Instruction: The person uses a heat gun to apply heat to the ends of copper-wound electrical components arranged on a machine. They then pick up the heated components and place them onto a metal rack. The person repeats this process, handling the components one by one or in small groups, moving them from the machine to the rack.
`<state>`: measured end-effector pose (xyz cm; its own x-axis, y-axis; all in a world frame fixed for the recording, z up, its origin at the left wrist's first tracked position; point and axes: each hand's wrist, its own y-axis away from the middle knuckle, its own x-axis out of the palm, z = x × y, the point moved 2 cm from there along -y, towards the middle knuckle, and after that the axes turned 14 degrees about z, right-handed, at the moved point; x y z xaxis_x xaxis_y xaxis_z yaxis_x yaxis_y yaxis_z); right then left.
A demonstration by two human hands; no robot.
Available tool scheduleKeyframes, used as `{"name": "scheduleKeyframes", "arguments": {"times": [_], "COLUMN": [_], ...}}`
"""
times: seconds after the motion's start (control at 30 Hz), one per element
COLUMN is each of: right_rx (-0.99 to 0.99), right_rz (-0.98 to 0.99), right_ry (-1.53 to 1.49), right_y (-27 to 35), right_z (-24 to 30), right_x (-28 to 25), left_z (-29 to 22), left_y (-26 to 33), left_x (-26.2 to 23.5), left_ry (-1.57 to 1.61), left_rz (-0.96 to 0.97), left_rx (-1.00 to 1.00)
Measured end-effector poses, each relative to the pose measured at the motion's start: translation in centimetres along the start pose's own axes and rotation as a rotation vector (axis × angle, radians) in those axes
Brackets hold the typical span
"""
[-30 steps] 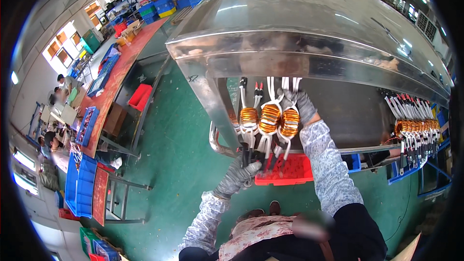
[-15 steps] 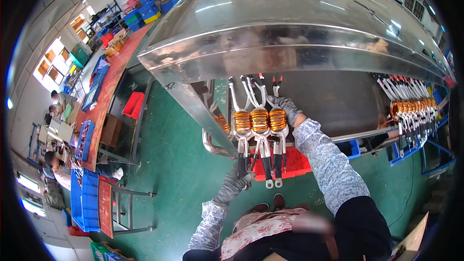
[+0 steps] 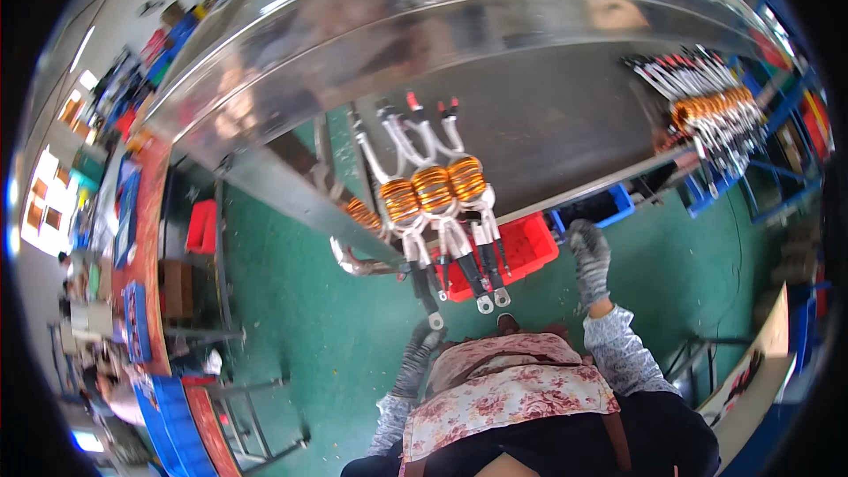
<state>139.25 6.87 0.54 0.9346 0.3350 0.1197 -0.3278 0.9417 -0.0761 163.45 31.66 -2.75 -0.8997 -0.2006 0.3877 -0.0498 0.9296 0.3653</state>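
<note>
Three copper-wound coils [image 3: 433, 189] lie side by side on a dark metal surface [image 3: 548, 115]. White-sleeved leads run from both their ends; some far ones have red tips. The near leads carry black sleeves and metal ring lugs [image 3: 484, 305], which hang past the front edge. My left hand [image 3: 419, 343], in a grey glove, is low beside the leftmost lug [image 3: 435, 321]; whether it touches is unclear, and its fingers are partly hidden. To the right, my gloved right hand [image 3: 590, 256] is in the air, apart from the coils, with fingers loosely extended and nothing visible in them.
A metal hood [image 3: 495, 22] overhangs the surface, with a slanting metal post [image 3: 309, 199] at left. Many similar coils [image 3: 715, 108] line the right end. Below the front edge are a red bin [image 3: 528, 252] and a blue bin [image 3: 609, 208]. People work at far left.
My right hand has let go of the rightmost coil and moved right and toward me. My left hand has dropped lower at the leads. The view has shifted.
</note>
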Motion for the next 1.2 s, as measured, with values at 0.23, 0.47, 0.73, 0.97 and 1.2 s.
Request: {"name": "scheduleKeyframes", "arguments": {"times": [0.23, 0.47, 0.73, 0.97, 1.2], "right_rx": [0.545, 0.917, 0.738, 0.71, 0.749], "right_rz": [0.667, 0.598, -0.067, -0.643, -1.378], "right_ry": [1.072, 1.079, 1.039, 1.089, 1.172], "right_y": [12.4, 26.6, 34.9, 51.3, 72.3], "right_z": [-2.6, -3.0, -0.3, 5.6, 12.3], "right_x": [1.1, -1.2, -1.7, -1.4, 0.6], "left_z": [3.2, 4.5, 10.7, 17.2, 24.5], "left_y": [-5.1, -10.0, -7.0, 1.6, 17.9], "left_x": [3.3, 10.9, 18.7, 24.7, 30.1], "left_ry": [-0.461, -0.538, -0.657, -0.796, -0.897], "left_rz": [0.545, 0.915, 1.367, 1.613, 1.94], "left_rx": [-0.194, -0.202, -0.234, -0.413, -0.529]}}
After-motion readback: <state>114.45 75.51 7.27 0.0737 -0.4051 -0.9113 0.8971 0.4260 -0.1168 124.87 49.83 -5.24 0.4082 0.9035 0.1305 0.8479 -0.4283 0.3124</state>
